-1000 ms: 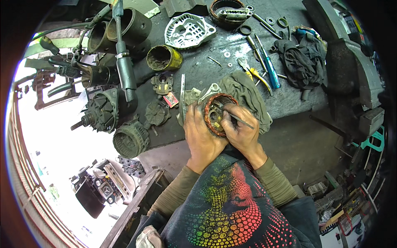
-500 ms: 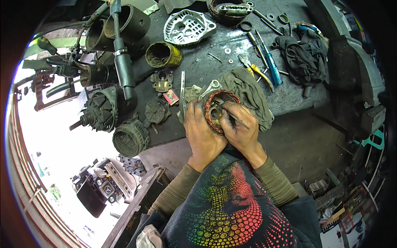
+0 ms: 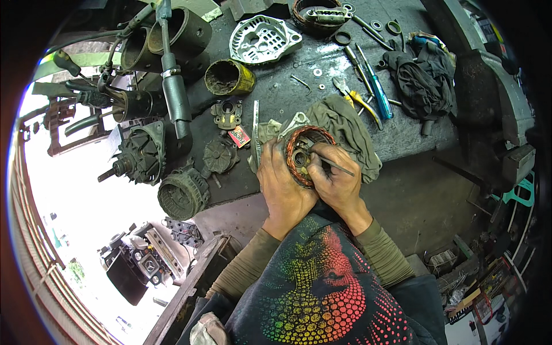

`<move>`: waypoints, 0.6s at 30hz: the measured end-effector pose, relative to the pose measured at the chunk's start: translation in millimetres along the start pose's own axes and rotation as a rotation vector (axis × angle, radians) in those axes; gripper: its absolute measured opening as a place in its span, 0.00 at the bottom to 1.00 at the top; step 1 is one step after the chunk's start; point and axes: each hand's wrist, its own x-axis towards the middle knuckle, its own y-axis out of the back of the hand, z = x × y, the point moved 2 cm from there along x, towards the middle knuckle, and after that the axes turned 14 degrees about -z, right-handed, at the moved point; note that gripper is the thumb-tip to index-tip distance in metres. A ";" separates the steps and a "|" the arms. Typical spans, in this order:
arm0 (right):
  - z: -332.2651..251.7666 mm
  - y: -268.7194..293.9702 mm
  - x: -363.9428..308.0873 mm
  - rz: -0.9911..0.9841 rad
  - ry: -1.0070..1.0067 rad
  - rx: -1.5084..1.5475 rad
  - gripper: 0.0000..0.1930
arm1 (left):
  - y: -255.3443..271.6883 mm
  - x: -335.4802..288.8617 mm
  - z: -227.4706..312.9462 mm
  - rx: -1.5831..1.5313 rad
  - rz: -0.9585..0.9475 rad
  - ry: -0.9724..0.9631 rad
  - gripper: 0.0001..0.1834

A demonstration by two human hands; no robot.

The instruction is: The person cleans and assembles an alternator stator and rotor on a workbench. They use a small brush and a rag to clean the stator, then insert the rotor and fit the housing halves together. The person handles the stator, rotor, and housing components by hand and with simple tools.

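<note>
I see one round copper-wound coil ring (image 3: 303, 155) at the centre of the view, at the near edge of the dark, greasy tabletop (image 3: 414, 138). My left hand (image 3: 283, 187) has its grip closed around the ring's left rim, fingers wrapped over the windings. My right hand (image 3: 336, 184) pinches one thin metal rod (image 3: 333, 165), its tip reaching into the ring's middle. The ring rests on one crumpled grey-green rag (image 3: 345, 123).

At 12 o'clock lies one pale cast-metal cover (image 3: 263, 39) with ribbed openings. At 11 o'clock stands one rusty yellowish cup (image 3: 229, 77). At 1 o'clock I count one blue-handled screwdriver (image 3: 376, 86) and one pair of yellow-handled pliers (image 3: 359, 100), with one black cloth (image 3: 422, 80) beyond. At 9 o'clock sit two dirty, finned motor housings (image 3: 183, 195), one (image 3: 141, 155) with a shaft.
</note>
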 end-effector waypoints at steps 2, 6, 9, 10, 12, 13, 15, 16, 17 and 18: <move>-0.4 0.0 -0.2 0.012 -0.010 -0.016 0.11 | 0.5 -1.5 0.0 0.020 -0.009 0.001 0.41; -0.2 0.1 0.6 0.010 0.012 -0.015 0.11 | 0.6 -1.9 -0.6 0.021 -0.011 -0.006 0.42; 0.7 0.2 0.9 0.020 -0.004 -0.008 0.10 | 0.0 -0.8 -2.2 -0.004 -0.050 0.027 0.43; 0.6 0.1 0.9 0.015 0.002 -0.020 0.10 | 0.3 -0.7 -2.0 -0.001 -0.038 0.019 0.43; 0.5 -0.2 0.8 0.003 0.003 -0.016 0.10 | 0.8 -1.3 -1.0 0.011 -0.027 0.010 0.44; 0.6 -0.4 0.9 -0.003 -0.001 -0.002 0.10 | 0.7 -1.0 -0.8 0.011 -0.028 0.013 0.44; 1.0 -0.2 0.6 0.002 -0.024 0.005 0.10 | 0.0 -1.1 -0.3 0.011 -0.037 0.020 0.44; 1.2 0.0 0.4 0.015 -0.040 -0.001 0.10 | -0.2 -0.8 -0.6 0.021 -0.043 0.026 0.45; 0.9 0.0 0.3 0.013 -0.036 -0.010 0.10 | 0.0 -0.8 -0.9 0.035 -0.051 0.032 0.45; 0.7 0.2 0.4 0.012 -0.027 -0.007 0.10 | 0.3 -0.6 -1.4 0.051 -0.061 0.038 0.46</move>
